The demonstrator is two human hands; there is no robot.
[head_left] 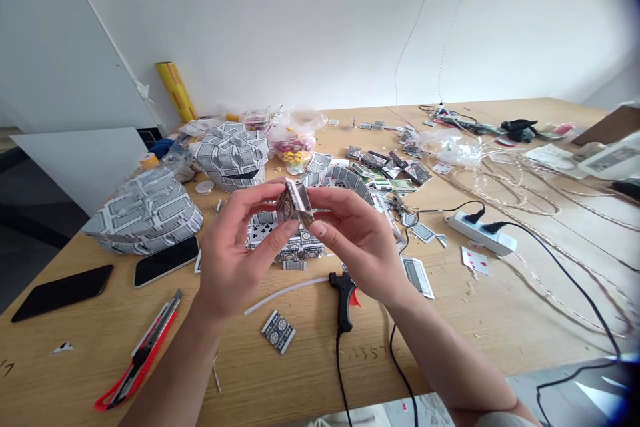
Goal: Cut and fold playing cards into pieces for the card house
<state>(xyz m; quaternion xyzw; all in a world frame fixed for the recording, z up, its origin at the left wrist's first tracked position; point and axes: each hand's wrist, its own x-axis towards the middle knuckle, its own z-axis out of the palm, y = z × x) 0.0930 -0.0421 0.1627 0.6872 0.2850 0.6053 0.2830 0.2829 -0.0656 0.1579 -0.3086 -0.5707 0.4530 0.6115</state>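
Counter (240,360), inward of near edge | folded card (287,207), tilted, between my left hand (233,253) and right hand (367,250), neither nearer | both pinching it

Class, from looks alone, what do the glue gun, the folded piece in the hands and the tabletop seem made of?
Glue gun: probably hard plastic; smooth black body, red trigger.
Folded piece: likely printed playing card; thin pale edges, patterned face.
Tabletop: wood or wood-look laminate; light brown with fine grain. Looks can't settle which.
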